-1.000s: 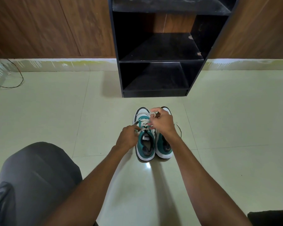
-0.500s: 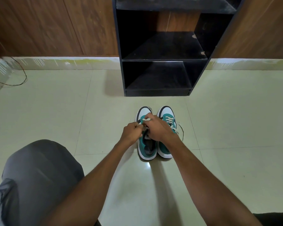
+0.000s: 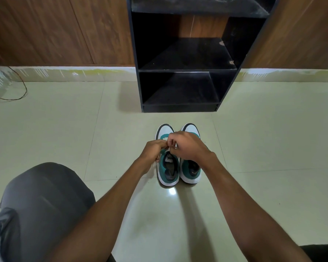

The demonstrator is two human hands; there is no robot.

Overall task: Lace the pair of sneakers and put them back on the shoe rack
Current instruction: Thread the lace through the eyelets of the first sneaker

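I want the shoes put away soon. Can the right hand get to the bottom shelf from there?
Probably yes, once it lets go. The right hand is pinching the lace with the left hand. Only bare floor lies between the shoes and the bottom shelf.

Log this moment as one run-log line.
step: lacing | left hand: pinches lace | right hand: pinches lace | left sneaker: floor | right sneaker: beside | shoe rack: no sneakers

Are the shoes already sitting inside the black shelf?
No, both sneakers stand on the floor tiles in front of the black shoe rack, while the left hand and right hand work the lace.
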